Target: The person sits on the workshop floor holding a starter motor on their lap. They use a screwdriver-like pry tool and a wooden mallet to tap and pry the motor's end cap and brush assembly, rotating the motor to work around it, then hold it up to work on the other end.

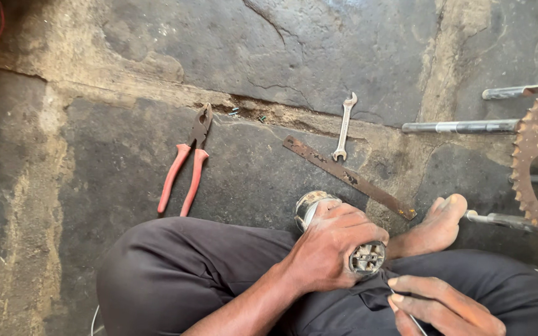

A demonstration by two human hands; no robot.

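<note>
Head view: left hand (334,249) clenched around metal cylinder (309,205); right hand (443,305) pinches thin wire (415,320) beside it.

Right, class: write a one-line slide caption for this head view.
Left hand grips a metal cylinder; right hand pinches a thin wire, red-handled pliers nearby.

The person wears dark grey trousers (182,274), creased over the knees beside the pliers (185,165). Both forearms are bare, no sleeves showing. The foot (434,227), farther from the pliers, is bare and dusty.
</note>
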